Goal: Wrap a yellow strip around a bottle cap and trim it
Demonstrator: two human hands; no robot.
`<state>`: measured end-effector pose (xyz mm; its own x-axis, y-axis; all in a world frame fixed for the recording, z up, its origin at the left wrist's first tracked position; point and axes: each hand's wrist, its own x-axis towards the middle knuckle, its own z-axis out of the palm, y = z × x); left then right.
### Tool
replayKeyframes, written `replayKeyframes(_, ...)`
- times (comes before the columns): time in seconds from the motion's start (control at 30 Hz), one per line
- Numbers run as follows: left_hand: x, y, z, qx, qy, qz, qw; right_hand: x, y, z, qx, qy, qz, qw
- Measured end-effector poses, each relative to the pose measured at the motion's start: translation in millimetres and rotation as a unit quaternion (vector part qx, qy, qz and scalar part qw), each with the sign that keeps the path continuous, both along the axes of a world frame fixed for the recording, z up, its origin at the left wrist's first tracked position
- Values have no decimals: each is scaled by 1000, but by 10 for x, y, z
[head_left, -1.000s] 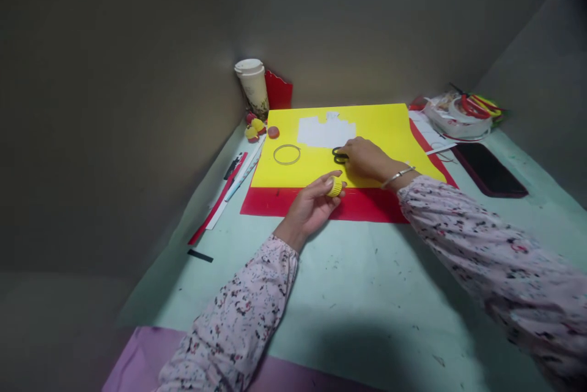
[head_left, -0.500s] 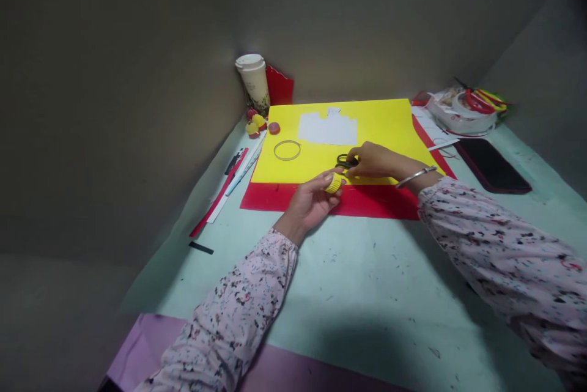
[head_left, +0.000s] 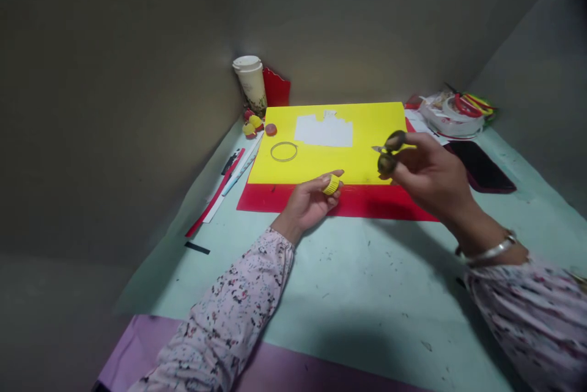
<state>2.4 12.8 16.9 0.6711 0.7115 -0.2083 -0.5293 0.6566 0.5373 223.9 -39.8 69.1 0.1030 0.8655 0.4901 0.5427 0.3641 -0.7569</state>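
Note:
My left hand [head_left: 310, 199] pinches a small yellow ribbed roll [head_left: 331, 184] between thumb and fingers, just above the front edge of the yellow sheet [head_left: 275, 169]. Raised over the sheet's right part, my right hand [head_left: 428, 178] has thumb and finger in the dark loops of a small pair of scissors [head_left: 387, 162]. The short metal blades point left, apart from the roll. Beneath the yellow sheet a red sheet [head_left: 261, 198] sticks out toward me. White paper pieces [head_left: 323, 132] and a thin ring-shaped strip [head_left: 284, 151] lie on the yellow sheet.
A lidded paper cup [head_left: 251, 83] stands at the back left, with small red and yellow pieces [head_left: 250, 129] before it. Paper strips [head_left: 215, 193] lie at left. On the right are a phone [head_left: 481, 167] and a plastic bag of supplies [head_left: 452, 117].
My right hand has lifted the scissors from the yellow sheet and drawn them up and to the right, toward me. The left hand keeps the yellow roll in nearly the same spot.

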Motion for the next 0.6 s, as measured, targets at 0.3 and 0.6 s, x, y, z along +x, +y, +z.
replayKeyframes(0.3, -43, -37, -4, 12, -47, -126, 991, -250, -392, -349, -92, 245, 120, 958)
replayKeyframes(0.6, 5, -37, 24, 18, 11, -61, 998, -231, -345, -284, -314, 486, 103, 809)
